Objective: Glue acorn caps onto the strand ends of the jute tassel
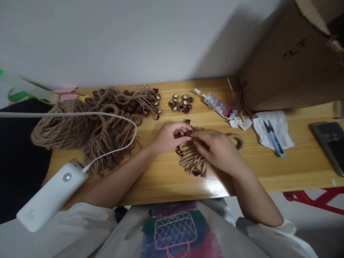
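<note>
A brown rope tassel point(192, 159) with a wrapped ring point(238, 141) at its right end lies on the wooden table point(156, 179). Dark nut shells hang on its cords, one shell point(196, 172) at the lower edge. My left hand point(173, 137) pinches a small brown shell at the tassel's upper left side, thumb and fingers nearly together. Over the tassel lies my right hand point(215, 147), its fingertips meeting those of the left at the same spot. What exactly its fingers grip is hidden.
Twine and finished tassels point(107, 143) lie left, with a power bank point(53, 195) and its cable in front. Several half shells point(181, 103), a glue tube point(219, 105), snips point(274, 139) on tissue, a phone point(329, 143) and a cardboard box point(290, 68) stand around.
</note>
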{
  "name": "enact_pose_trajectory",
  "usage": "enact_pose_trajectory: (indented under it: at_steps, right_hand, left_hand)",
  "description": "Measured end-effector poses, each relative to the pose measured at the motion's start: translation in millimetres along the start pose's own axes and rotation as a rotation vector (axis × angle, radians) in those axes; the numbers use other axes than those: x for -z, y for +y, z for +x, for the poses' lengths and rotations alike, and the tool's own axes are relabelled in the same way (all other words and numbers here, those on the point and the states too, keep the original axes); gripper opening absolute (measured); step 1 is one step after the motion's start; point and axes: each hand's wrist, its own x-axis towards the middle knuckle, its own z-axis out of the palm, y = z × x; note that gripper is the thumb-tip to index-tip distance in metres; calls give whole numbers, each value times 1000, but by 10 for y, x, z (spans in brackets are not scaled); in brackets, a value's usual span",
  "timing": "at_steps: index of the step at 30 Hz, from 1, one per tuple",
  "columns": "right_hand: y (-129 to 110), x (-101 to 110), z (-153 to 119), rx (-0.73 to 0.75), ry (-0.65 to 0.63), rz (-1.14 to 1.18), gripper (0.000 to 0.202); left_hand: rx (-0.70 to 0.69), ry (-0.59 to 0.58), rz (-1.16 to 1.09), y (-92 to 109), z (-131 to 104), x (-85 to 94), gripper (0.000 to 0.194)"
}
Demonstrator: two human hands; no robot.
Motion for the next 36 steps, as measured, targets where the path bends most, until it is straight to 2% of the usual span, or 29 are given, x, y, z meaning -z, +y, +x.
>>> enact_pose_trajectory:
  at_steps: [3, 8, 15, 24, 36]
  right_hand:
    - [3, -1, -7, 0, 3, -4, 21]
    - [0, 5, -14, -15, -15, -1, 23]
    - [2, -5, -10, -10, -21, -2, 23]
    - [-5, 12, -16, -28, -32, 6, 23]
    - [-3, 15, -10, -29, -25, 6, 23]
  left_hand:
    - [7, -4, -2, 3, -2, -2, 21]
    - [-4, -18, -24, -2, -4, 2, 33]
    - [-2, -6, 9, 11, 5, 0, 20]
    - [-6, -6, 7, 0, 3, 1, 26]
    - [21, -5, 3, 29, 9, -1, 20]
